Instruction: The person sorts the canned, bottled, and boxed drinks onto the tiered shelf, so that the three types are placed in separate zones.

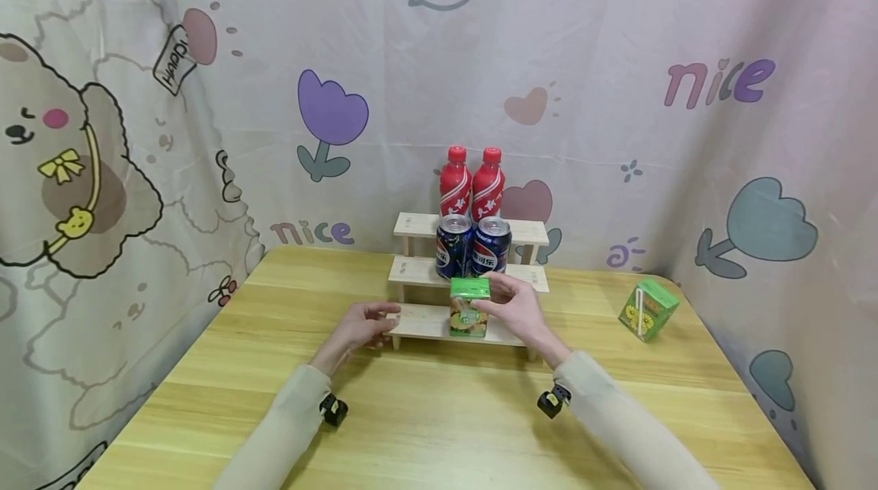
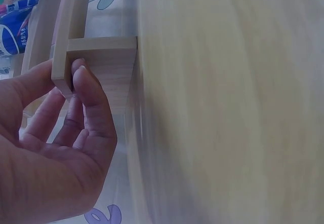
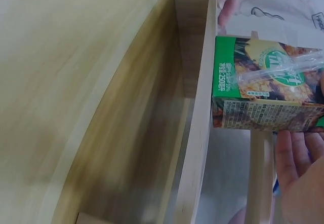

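Note:
A green juice box (image 1: 469,315) stands upright on the bottom tier of a three-tier wooden shelf (image 1: 420,316), near its middle. My right hand (image 1: 517,311) grips the box from its right side near the top. In the right wrist view, a clear-wrapped straw runs along the face of the juice box (image 3: 255,74), and the box's base meets the shelf board (image 3: 199,127). At the bottom tier's left end, my left hand (image 1: 363,325) pinches the board. The left wrist view shows thumb and fingers of the left hand (image 2: 66,158) around the board's corner.
Two dark blue cola cans (image 1: 453,250) stand side by side on the middle tier. Behind them, two red bottles (image 1: 456,181) occupy the top tier. Another green juice box (image 1: 648,311) is on the table (image 1: 439,421) at the right. A printed curtain (image 1: 583,40) surrounds the table's back and sides.

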### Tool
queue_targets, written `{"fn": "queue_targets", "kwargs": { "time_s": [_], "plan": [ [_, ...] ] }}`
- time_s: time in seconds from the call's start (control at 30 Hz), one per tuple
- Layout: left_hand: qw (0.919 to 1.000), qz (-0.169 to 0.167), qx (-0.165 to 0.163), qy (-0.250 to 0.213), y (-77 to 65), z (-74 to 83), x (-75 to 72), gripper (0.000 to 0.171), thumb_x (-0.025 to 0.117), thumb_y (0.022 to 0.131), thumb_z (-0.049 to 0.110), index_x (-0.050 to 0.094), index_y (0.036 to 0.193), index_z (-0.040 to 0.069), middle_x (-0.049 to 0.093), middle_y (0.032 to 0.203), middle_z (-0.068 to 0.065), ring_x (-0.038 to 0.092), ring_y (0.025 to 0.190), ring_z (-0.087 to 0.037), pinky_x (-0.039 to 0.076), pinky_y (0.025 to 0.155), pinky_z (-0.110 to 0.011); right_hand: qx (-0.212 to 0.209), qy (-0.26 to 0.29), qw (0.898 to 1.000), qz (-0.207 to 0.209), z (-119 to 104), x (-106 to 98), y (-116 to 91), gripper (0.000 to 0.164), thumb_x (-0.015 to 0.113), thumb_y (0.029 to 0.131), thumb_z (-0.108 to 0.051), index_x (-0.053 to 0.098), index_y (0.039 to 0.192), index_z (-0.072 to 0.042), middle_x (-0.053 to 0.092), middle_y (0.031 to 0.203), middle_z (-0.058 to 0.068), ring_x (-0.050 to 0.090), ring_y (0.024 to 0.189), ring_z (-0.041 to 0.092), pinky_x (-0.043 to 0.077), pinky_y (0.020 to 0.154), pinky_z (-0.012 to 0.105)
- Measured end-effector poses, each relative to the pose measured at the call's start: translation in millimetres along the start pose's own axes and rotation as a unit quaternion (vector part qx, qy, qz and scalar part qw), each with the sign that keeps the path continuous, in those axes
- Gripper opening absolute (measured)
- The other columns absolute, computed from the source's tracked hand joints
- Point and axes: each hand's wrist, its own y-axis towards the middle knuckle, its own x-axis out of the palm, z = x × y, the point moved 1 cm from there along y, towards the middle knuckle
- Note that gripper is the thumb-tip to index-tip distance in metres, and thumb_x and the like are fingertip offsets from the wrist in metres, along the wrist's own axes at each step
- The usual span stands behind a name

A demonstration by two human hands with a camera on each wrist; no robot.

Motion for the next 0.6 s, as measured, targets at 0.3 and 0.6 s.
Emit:
{"fn": "queue_targets", "kwargs": {
  "time_s": [0.3,0.6],
  "plan": [
    [1.0000,0.001,0.002,-0.001,0.6,-0.7,-1.2,0.036,0.071,0.089,0.010,0.066,0.124,0.005,0.063,0.081,-0.003,0.060,0.060,-0.014,0.052,0.052,-0.023,0.024,-0.011,1.000,0.001,-4,12,5,0.044,0.084,0.077,-0.013,0.067,0.118,-0.010,0.072,0.115,0.010,0.068,0.104,0.019,0.057,0.090,0.027],
    [0.9999,-0.001,0.011,0.008,-0.6,-0.5,-0.5,0.037,0.071,0.089,0.010,0.066,0.125,0.005,0.064,0.083,-0.004,0.061,0.061,-0.014,0.053,0.053,-0.025,0.040,-0.017,0.999,0.021,-5,24,10,0.044,0.085,0.076,-0.017,0.069,0.117,-0.012,0.073,0.112,0.008,0.069,0.102,0.019,0.058,0.091,0.032]
  ]
}}
